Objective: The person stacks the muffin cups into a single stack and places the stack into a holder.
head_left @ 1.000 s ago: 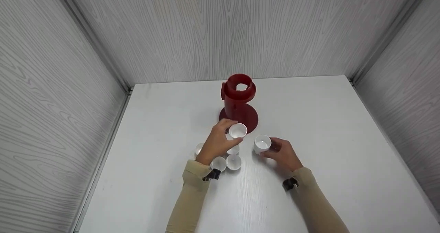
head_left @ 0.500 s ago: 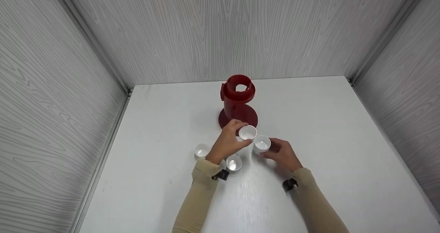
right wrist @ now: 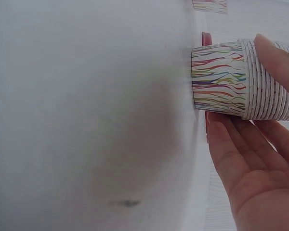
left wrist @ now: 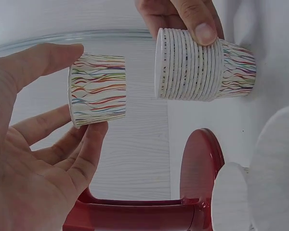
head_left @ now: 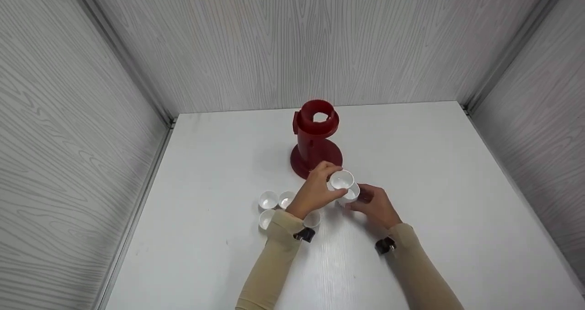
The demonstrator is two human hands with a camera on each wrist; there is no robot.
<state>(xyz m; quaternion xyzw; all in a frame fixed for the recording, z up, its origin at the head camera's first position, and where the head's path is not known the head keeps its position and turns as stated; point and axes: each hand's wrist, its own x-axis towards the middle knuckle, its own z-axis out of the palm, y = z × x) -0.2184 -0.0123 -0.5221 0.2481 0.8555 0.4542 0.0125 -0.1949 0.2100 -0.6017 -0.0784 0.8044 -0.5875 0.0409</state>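
Observation:
My left hand [head_left: 315, 191] pinches a single paper cup [left wrist: 98, 89] by its rim, between thumb and fingers. The cup is white with coloured wavy streaks. It overlaps the near side of a stack of nested paper cups [left wrist: 192, 65] in the head view, while the left wrist view shows a gap between the cup's base and the stack's open end. My right hand [head_left: 377, 205] grips that stack, thumb on one side and fingers on the other. In the right wrist view, the stack's streaked bottom cup [right wrist: 219, 79] stands at the table surface.
Several loose paper cups [head_left: 268, 200] stand mouth up left of the stack, partly hidden by my left forearm. Behind the hands rises a red holder [head_left: 307, 143] with a round base and a ring on top. Grey wood-grain panels [head_left: 292, 45] enclose the white table [head_left: 219, 163].
My left hand has moved right with its cup, from in front of the red holder's base to over the stack. My right hand and the stack have stayed nearly still.

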